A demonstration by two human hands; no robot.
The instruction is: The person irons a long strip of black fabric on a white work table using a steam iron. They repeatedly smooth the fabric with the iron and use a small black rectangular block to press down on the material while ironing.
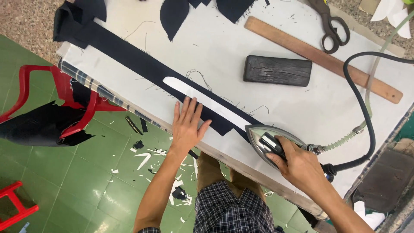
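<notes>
A long dark navy fabric strip lies diagonally on the white padded table. A narrow white strip of interfacing rests on top of it. My left hand lies flat with fingers spread, pressing the fabric beside the white strip. My right hand grips the black handle of a steam iron, whose metal soleplate sits on the strip's near end, tip pointing toward my left hand.
A dark wooden block, a long wooden ruler and scissors lie farther back. The iron's black hose loops at the right. Navy fabric pieces sit at the far edge. A red chair and scraps are on the green floor.
</notes>
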